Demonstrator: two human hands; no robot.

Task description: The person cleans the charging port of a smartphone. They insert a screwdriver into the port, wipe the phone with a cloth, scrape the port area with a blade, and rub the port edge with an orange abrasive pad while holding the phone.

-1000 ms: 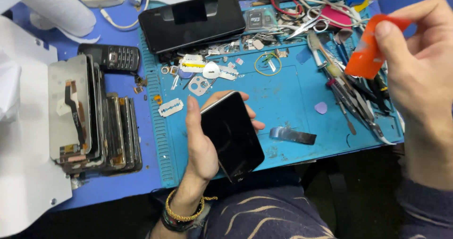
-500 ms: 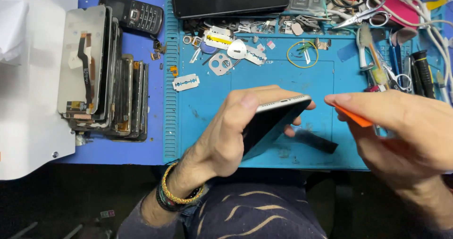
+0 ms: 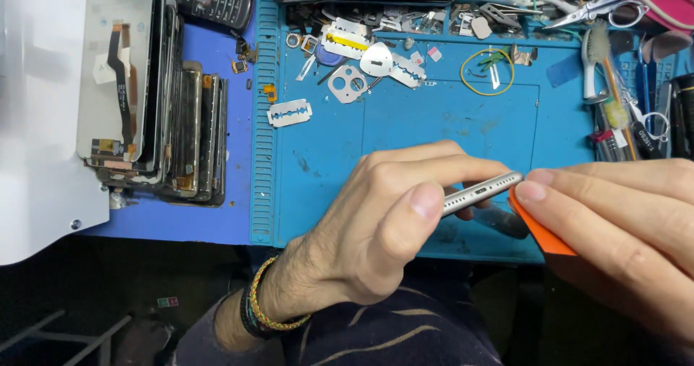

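Note:
My left hand grips a smartphone edge-on, its silver bottom edge with the charging port facing me. My right hand pinches an orange plastic pry card, whose corner touches the phone's right end. Both hands are over the front part of a blue repair mat. The left wrist wears beaded bracelets. Most of the phone's body is hidden behind my left fingers.
A razor blade, small metal parts and a yellow rubber band lie on the mat. A stack of phone screens stands at left beside white paper. Tools, scissors and a brush crowd the right.
The phone went from screen-up in my left hand to edge-on. My right hand came down from the upper right, bringing the orange card to the phone's end. The view moved closer.

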